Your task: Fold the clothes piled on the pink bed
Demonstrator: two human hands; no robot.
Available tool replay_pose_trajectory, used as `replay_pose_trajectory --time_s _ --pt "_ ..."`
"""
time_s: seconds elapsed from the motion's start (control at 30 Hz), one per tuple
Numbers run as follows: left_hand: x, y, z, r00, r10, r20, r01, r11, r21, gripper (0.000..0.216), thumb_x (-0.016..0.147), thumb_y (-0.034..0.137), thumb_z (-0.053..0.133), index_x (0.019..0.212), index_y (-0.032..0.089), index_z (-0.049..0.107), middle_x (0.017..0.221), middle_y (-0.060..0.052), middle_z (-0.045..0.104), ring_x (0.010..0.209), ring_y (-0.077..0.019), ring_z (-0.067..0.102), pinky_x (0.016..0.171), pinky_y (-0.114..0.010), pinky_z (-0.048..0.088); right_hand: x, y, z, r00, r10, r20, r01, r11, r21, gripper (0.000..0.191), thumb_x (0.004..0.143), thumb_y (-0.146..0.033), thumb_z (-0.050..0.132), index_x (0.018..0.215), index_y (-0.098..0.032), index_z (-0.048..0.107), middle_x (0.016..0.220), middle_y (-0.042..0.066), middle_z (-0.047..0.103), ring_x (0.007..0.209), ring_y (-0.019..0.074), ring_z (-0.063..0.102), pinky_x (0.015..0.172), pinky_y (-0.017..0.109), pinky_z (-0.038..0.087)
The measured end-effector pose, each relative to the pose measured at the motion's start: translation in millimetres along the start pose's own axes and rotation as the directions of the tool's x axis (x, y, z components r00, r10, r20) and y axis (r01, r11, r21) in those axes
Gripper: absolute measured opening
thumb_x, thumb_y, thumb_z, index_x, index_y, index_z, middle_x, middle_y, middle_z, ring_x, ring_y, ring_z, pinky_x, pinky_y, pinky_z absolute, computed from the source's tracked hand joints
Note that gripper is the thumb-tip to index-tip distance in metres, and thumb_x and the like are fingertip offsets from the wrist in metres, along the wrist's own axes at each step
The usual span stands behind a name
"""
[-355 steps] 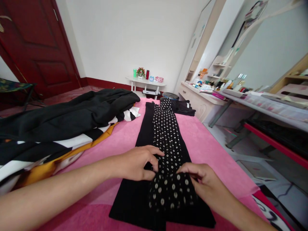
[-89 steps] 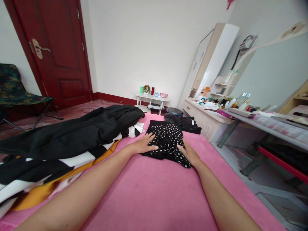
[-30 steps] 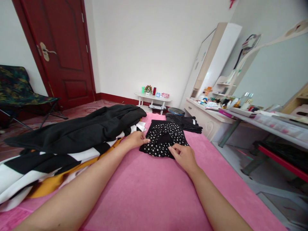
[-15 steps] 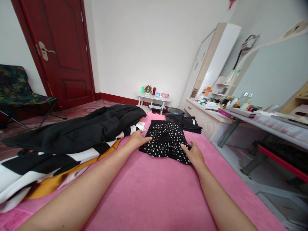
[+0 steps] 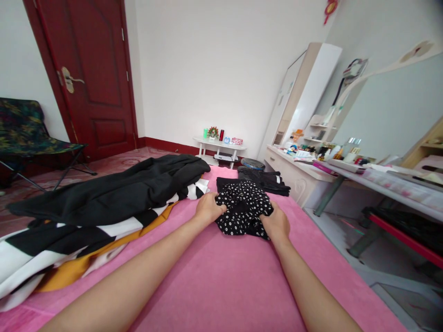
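Observation:
A black garment with white dots is bunched between my hands on the pink bed cover. My left hand is closed on its left edge, thumb on top. On the opposite edge, my right hand grips the cloth with the thumb over it and the fingers mostly hidden. Beyond it lie dark folded clothes. To the left is a heap with a black garment on top of black-and-white and mustard cloth.
A dressing table crowded with bottles stands at the right, beside a grey table. A small white stand is against the far wall. A camouflage folding chair and a red door are at left.
Both hands have closed on the dotted garment's edges and drawn closer together. The garment is now narrower and more bunched, pulled slightly toward me. The view has tilted slightly.

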State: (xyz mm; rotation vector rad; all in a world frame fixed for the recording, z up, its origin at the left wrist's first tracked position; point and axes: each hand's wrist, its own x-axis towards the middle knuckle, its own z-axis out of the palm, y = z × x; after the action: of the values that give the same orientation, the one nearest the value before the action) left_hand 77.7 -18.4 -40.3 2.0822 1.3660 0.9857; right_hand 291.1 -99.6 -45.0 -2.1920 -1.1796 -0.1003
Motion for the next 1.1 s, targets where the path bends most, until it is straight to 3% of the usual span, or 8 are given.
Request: replay_pose_trajectory --time_s 0.17,0.33,0.47,0.6,0.7,0.83,0.93,1.1 --pt "-28.8 35.0 15.0 0.952 0.304 0.046 -0.291 0.938 -0.188 0.044 0.065 0.019 0.062 0.108 0.015 0.06 0.112 -0.01 0.06 0.102 -0.0237 0.056 0.09 -0.034 0.046 -6.1 -30.2 -30.1 0.978 -0.157 0.139 0.166 0.984 -0.056 0.045 0.083 -0.051 0.045 0.116 -0.023 0.06 0.104 0.01 0.069 0.098 0.0287 0.063 0.078 0.036 0.045" --pt "-58.8 48.6 32.6 0.807 0.563 0.178 -0.454 0.784 -0.424 0.07 0.061 0.022 0.068 0.129 0.02 0.051 0.133 -0.011 0.049 0.121 -0.0313 0.045 0.104 -0.043 0.037 2.2 -53.8 -31.9 0.93 -0.158 0.332 0.225 0.959 -0.174 0.077 0.072 -0.079 0.039 0.106 -0.013 0.062 0.101 0.02 0.068 0.095 0.0349 0.064 0.076 0.042 0.046" --pt "-63.0 43.7 38.4 0.794 0.569 0.214 -0.364 0.727 -0.581 0.066 0.065 0.015 0.064 0.129 0.024 0.054 0.131 -0.007 0.054 0.12 -0.0283 0.049 0.104 -0.037 0.039 19.2 -65.2 -18.7 0.916 -0.083 0.392 0.23 0.909 -0.346 0.078 0.06 -0.072 0.061 0.108 -0.01 0.06 0.102 0.022 0.067 0.097 0.0364 0.064 0.076 0.042 0.047" --pt "-27.8 27.7 37.8 0.898 0.336 0.283 -0.075 0.752 -0.654 0.038 0.069 0.006 0.045 0.096 0.016 0.069 0.097 -0.007 0.071 0.087 -0.0207 0.066 0.083 -0.035 0.052 30.4 -66.9 -8.0 0.889 -0.076 0.452 0.276 0.875 -0.397 0.056 0.058 -0.056 0.069 0.096 -0.016 0.066 0.099 0.017 0.07 0.094 0.032 0.065 0.072 0.036 0.049" --pt "16.7 4.6 28.6 0.994 0.084 0.065 -0.031 0.816 -0.578 0.032 0.073 0.004 0.039 0.089 0.013 0.065 0.088 -0.008 0.07 0.078 -0.0164 0.066 0.079 -0.033 0.053 29.4 -61.9 -1.9 0.899 -0.132 0.417 0.317 0.854 -0.412 0.045 0.061 -0.046 0.067 0.095 -0.016 0.066 0.097 0.016 0.07 0.091 0.0304 0.066 0.07 0.034 0.048" --pt "55.2 -36.2 18.1 0.955 0.019 -0.294 -0.063 0.988 -0.142 0.041 0.073 0.005 0.048 0.111 0.015 0.057 0.114 -0.009 0.061 0.106 -0.0204 0.057 0.097 -0.035 0.043 33.5 -44.8 0.3 0.918 -0.195 0.345 0.329 0.86 -0.39 0.044 0.064 -0.033 0.06 0.101 -0.01 0.063 0.091 0.018 0.07 0.085 0.0315 0.067 0.066 0.035 0.047" --pt "58.7 -55.8 20.4 0.975 0.05 -0.216 -0.015 0.987 0.16 0.041 0.074 0.012 0.054 0.115 0.016 0.056 0.117 -0.011 0.058 0.112 -0.0259 0.051 0.098 -0.038 0.039 50.7 -27.3 -8.0 0.907 -0.153 0.392 0.287 0.907 -0.309 0.045 0.059 -0.028 0.061 0.101 -0.012 0.061 0.087 0.013 0.07 0.079 0.0283 0.066 0.059 0.03 0.044" --pt "55.5 -57.0 27.1 0.988 0.077 -0.134 -0.042 0.969 0.245 0.035 0.084 0.025 0.051 0.118 0.017 0.054 0.114 -0.01 0.059 0.112 -0.0244 0.051 0.095 -0.036 0.037 99.4 -13.9 -34.7 0.911 -0.29 0.293 0.385 0.852 -0.355 0.046 0.059 -0.021 0.06 0.104 -0.019 0.061 0.086 0.007 0.07 0.081 0.0269 0.065 0.061 0.028 0.04"
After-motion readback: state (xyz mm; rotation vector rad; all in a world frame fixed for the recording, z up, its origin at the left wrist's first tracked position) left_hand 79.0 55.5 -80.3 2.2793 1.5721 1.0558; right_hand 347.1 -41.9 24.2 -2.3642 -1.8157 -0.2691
